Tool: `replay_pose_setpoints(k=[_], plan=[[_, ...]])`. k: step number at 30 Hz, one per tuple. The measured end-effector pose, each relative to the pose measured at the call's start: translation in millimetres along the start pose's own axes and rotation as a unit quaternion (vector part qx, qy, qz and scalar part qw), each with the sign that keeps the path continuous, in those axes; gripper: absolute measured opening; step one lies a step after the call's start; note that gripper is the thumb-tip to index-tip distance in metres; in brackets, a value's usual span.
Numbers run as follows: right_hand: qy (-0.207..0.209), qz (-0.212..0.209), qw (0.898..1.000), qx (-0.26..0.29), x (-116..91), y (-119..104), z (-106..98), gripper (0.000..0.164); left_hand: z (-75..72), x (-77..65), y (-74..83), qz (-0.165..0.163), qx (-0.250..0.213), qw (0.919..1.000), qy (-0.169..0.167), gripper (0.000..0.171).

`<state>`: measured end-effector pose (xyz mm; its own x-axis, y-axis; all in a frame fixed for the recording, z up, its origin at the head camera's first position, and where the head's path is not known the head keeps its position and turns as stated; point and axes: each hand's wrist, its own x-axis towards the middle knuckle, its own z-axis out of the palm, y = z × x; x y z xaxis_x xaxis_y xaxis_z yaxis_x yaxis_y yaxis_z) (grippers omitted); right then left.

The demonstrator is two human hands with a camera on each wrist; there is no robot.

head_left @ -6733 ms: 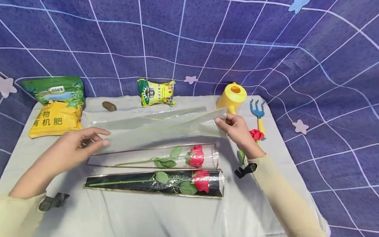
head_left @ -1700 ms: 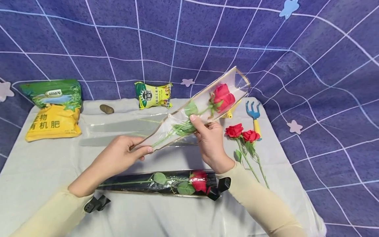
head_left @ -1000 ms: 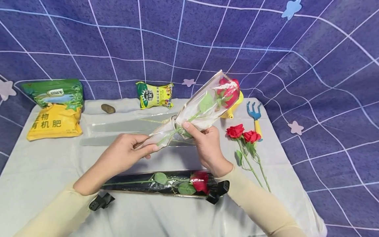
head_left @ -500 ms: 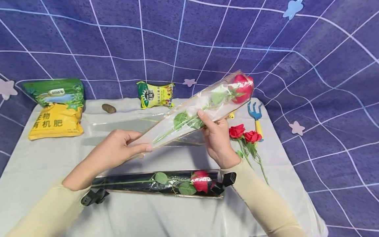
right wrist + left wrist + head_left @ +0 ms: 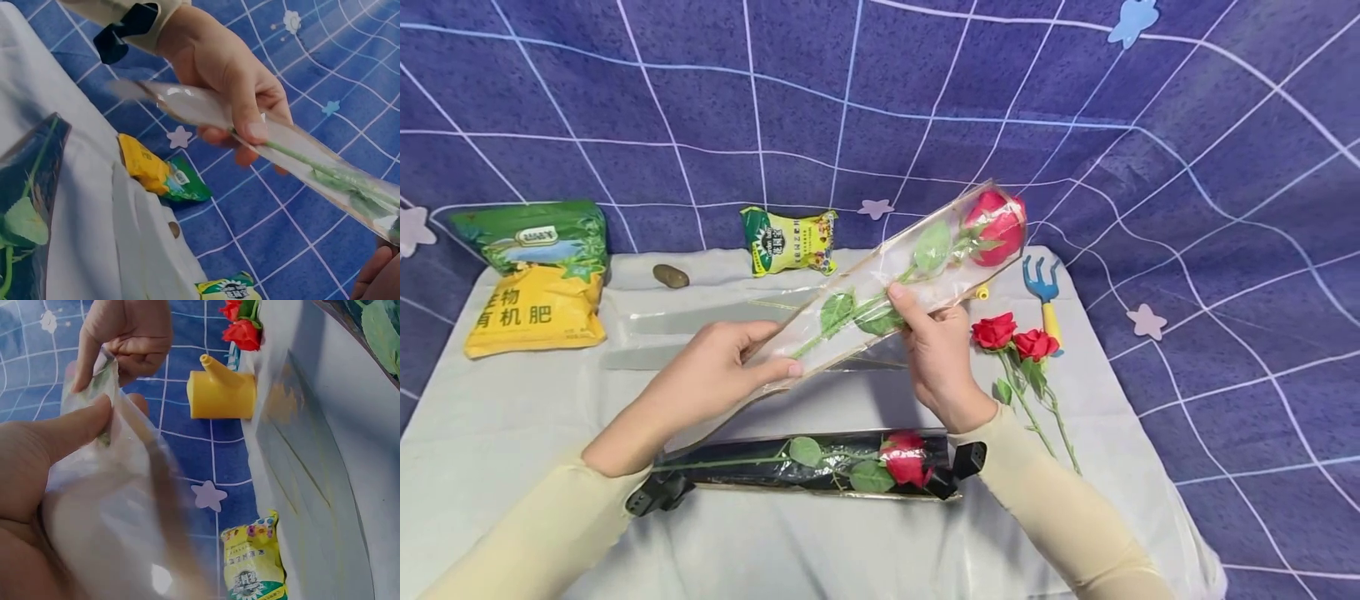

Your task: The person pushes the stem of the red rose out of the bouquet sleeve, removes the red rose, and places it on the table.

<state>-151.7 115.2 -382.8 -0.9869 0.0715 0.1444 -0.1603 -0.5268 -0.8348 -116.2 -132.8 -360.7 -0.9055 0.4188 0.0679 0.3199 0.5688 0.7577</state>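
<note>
A red artificial rose [image 5: 996,227] lies inside a clear, gold-edged flower sleeve [image 5: 880,268], held aslant above the table. My left hand [image 5: 715,375] pinches its narrow part, the stem end under the film, with the tip trailing below the wrist. The right hand [image 5: 940,358] grips the middle, thumb across the stem and leaves. In the right wrist view the left thumb [image 5: 247,115] presses on the film over the stem. Below both hands, a second rose in a black sleeve [image 5: 760,471] lies on the table, partly behind the wrist cameras.
Flat clear sleeves [image 5: 655,357] lie behind the held one. Two loose roses [image 5: 995,332] and a blue hand fork [image 5: 1041,287] are at right. A yellow watering can [image 5: 219,394], fertiliser bags [image 5: 538,312], a small packet [image 5: 790,242] and a stone [image 5: 670,276] stand along the back.
The light sleeve with its rose, flat on the table earlier, is now lifted in both hands. The sleeve was bunched a second ago and is straighter now; the bloom sits nearer its wide end.
</note>
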Motion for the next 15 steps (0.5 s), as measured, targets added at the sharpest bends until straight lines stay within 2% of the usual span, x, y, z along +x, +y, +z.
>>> replay_pose_setpoints(k=[2, 6, 10, 15], plan=[[0.003, 0.002, 1.0, 0.003, 0.5, -0.5, 0.2, 0.034, -1.2, -0.5, -0.3, 0.0, -0.001, 1.0, 0.006, 0.03], [0.006, -0.002, 1.0, 0.031, 2.5, -1.1, 1.8, 0.035, -2.7, -1.2, -0.3, 0.0, 0.008, 1.0, 0.005, 0.021], [0.004, -0.016, 0.999, 0.051, 4.7, -1.2, 4.2, 0.037, -3.2, -3.0, 0.1, -0.009, 0.014, 0.9999, 0.003, 0.023], [-0.002, -0.029, 0.999, 0.045, 2.4, -1.4, 4.8, 0.035, -2.6, -6.8, 0.0, -0.025, 0.015, 0.9996, -0.002, 0.026]])
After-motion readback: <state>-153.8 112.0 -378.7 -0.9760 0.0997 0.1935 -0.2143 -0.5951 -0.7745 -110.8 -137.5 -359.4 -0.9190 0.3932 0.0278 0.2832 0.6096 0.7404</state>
